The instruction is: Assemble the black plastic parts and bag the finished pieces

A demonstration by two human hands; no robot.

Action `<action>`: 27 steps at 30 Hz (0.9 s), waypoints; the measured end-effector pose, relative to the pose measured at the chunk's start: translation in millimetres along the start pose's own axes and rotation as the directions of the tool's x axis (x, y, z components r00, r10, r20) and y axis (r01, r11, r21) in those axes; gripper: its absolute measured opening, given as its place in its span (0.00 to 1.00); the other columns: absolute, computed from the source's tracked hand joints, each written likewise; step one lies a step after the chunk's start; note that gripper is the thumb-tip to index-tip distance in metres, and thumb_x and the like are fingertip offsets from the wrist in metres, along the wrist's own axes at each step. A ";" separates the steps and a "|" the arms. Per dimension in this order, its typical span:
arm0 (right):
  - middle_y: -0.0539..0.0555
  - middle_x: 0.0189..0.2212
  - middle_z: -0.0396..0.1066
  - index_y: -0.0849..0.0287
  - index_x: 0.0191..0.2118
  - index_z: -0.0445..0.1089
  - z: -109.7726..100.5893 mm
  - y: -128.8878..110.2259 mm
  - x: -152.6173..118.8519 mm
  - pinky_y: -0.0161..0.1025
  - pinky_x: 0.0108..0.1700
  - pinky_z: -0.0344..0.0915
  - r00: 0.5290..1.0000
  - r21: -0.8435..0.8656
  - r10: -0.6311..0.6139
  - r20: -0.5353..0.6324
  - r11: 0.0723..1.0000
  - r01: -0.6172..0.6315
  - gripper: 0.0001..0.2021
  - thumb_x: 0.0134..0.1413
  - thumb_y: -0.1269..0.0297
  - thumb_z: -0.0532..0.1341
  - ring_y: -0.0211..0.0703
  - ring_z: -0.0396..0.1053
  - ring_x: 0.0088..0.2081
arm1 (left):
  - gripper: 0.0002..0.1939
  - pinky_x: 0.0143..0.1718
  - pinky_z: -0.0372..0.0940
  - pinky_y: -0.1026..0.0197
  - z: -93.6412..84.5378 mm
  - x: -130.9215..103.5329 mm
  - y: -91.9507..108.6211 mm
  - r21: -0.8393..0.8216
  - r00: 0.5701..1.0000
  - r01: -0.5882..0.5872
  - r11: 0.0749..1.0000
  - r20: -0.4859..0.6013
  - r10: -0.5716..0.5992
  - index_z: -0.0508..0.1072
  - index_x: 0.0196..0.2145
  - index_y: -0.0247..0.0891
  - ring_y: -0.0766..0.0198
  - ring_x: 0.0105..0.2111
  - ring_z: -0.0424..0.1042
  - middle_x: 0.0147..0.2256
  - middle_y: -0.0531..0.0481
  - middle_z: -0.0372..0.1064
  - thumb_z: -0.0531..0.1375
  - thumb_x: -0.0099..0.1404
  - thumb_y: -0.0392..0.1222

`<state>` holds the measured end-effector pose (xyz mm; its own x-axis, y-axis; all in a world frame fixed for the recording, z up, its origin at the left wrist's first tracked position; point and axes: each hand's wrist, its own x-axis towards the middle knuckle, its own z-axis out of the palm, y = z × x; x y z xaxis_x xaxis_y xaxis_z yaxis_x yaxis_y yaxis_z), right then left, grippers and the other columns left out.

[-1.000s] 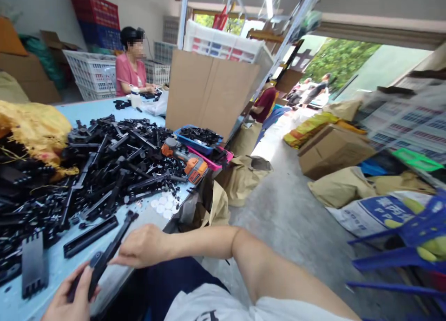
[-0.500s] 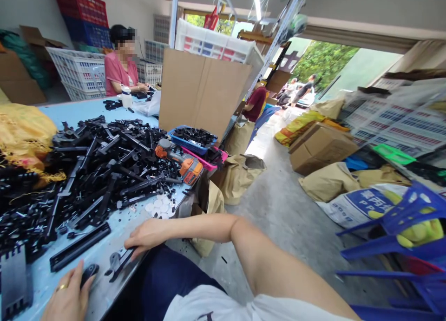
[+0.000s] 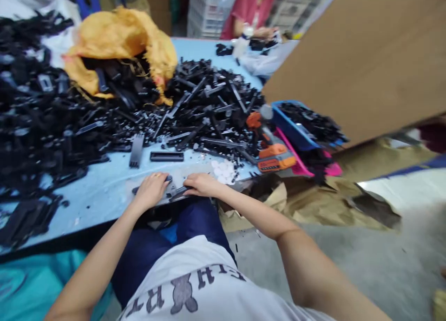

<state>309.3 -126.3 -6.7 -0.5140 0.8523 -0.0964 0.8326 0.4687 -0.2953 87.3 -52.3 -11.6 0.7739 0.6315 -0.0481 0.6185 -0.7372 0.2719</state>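
My left hand [image 3: 152, 190] is at the front edge of the blue table [image 3: 101, 184], its fingers closed round a small black part [image 3: 169, 178]. Just to its right, my right hand [image 3: 201, 184] grips the end of a dark elongated part [image 3: 178, 192] lying on a greyish mat. Behind the hands lie a black slotted bar [image 3: 166, 156] and a flat grey toothed piece [image 3: 137, 150]. White round discs [image 3: 224, 171] are scattered beyond my right hand. A large pile of black parts [image 3: 212, 107] covers the table's middle.
An orange power drill [image 3: 275, 157] rests beside a blue tray [image 3: 296, 137] of black parts and a pink tray [image 3: 296, 165]. A yellow sack [image 3: 118, 35] sits on the pile. Cardboard [image 3: 365, 61] stands at right. A person in pink [image 3: 240, 14] works across the table.
The view has swung left and down, bringing the left side of the table, both arms and the shirt print into sight. My left hand now appears closer to my right hand.
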 end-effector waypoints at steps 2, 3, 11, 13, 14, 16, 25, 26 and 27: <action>0.54 0.33 0.68 0.59 0.39 0.68 1.9 -2.3 4.6 0.34 0.32 0.52 1.000 -0.022 0.026 0.011 0.999 -0.025 0.19 0.60 0.48 0.51 0.39 0.66 0.35 | 0.18 0.47 0.59 0.54 -3.2 -1.7 1.1 -0.014 1.000 0.020 1.000 0.008 -0.020 0.63 0.52 0.39 0.55 0.47 0.65 0.46 0.43 0.67 0.45 0.68 0.43; 0.54 0.32 0.68 0.59 0.39 0.68 1.8 -4.5 5.8 0.34 0.31 0.51 0.999 -0.033 0.039 0.012 0.999 -0.038 0.19 0.60 0.48 0.50 0.39 0.66 0.35 | 0.17 0.47 0.59 0.54 -4.3 -3.1 2.0 -0.026 1.000 0.028 0.999 0.006 -0.028 0.63 0.52 0.40 0.55 0.47 0.64 0.46 0.44 0.66 0.46 0.68 0.44; 0.56 0.33 0.68 0.60 0.41 0.68 -18.2 -35.5 4.8 0.36 0.31 0.49 0.993 -0.235 0.092 -0.080 0.966 -0.109 0.18 0.63 0.52 0.48 0.41 0.63 0.37 | 0.34 0.42 0.62 0.54 -2.6 -16.6 0.1 -0.102 0.991 -0.009 0.995 -0.132 -0.004 0.62 0.47 0.38 0.52 0.41 0.69 0.41 0.43 0.68 0.60 0.51 0.64; 0.56 0.33 0.67 0.60 0.40 0.68 -25.3 -42.7 5.9 0.37 0.31 0.49 0.992 -0.284 0.081 -0.093 0.953 -0.104 0.17 0.63 0.54 0.48 0.42 0.63 0.36 | 0.29 0.40 0.63 0.56 0.8 -18.8 -2.2 -0.106 0.984 -0.042 0.993 -0.179 0.022 0.62 0.46 0.38 0.54 0.40 0.70 0.41 0.43 0.68 0.59 0.55 0.61; 0.57 0.33 0.67 0.60 0.39 0.68 -28.7 -45.3 7.1 0.37 0.31 0.48 0.993 -0.301 0.073 -0.094 0.949 -0.099 0.17 0.63 0.54 0.48 0.42 0.62 0.36 | 0.26 0.40 0.63 0.57 2.6 -19.6 -3.2 -0.107 0.979 -0.059 0.992 -0.200 0.036 0.63 0.46 0.38 0.55 0.40 0.70 0.40 0.44 0.68 0.58 0.56 0.59; 0.57 0.33 0.67 0.60 0.39 0.67 -34.7 -47.6 10.3 0.37 0.31 0.48 0.995 -0.319 0.054 -0.087 0.945 -0.079 0.17 0.63 0.55 0.48 0.42 0.62 0.36 | 0.24 0.39 0.64 0.57 5.9 -21.1 -4.2 -0.108 0.970 -0.080 0.991 -0.236 0.052 0.63 0.45 0.38 0.56 0.40 0.70 0.39 0.44 0.69 0.57 0.58 0.58; 0.56 0.33 0.69 0.62 0.39 0.69 -21.6 5.4 12.4 0.35 0.35 0.55 0.991 -0.180 -0.098 -0.089 0.980 0.081 0.18 0.62 0.53 0.50 0.41 0.64 0.35 | 0.24 0.43 0.64 0.56 -9.2 14.2 3.6 -0.116 0.994 0.011 0.993 -0.106 -0.023 0.64 0.48 0.39 0.55 0.45 0.67 0.44 0.43 0.69 0.52 0.62 0.58; 0.56 0.33 0.70 0.62 0.40 0.69 -16.8 11.8 10.7 0.36 0.35 0.56 0.989 -0.160 -0.096 -0.108 0.984 0.078 0.18 0.62 0.53 0.50 0.41 0.64 0.36 | 0.22 0.45 0.63 0.56 -14.1 29.5 2.4 -0.104 0.988 0.063 0.993 -0.131 -0.077 0.64 0.49 0.38 0.55 0.47 0.66 0.45 0.42 0.68 0.49 0.65 0.55; 0.57 0.34 0.70 0.62 0.40 0.69 -12.4 16.2 8.9 0.36 0.36 0.56 0.988 -0.149 -0.085 -0.126 0.987 0.066 0.18 0.61 0.52 0.50 0.42 0.65 0.36 | 0.20 0.47 0.62 0.55 -19.0 46.8 0.3 -0.088 0.974 0.146 0.985 -0.164 -0.159 0.65 0.49 0.37 0.55 0.48 0.65 0.47 0.41 0.67 0.46 0.67 0.50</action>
<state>320.8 -108.3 -0.5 -0.5526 0.8320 0.0497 0.8186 0.5529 -0.1556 121.1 -18.4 4.5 0.6332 0.7711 0.0673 0.7104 -0.6134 0.3450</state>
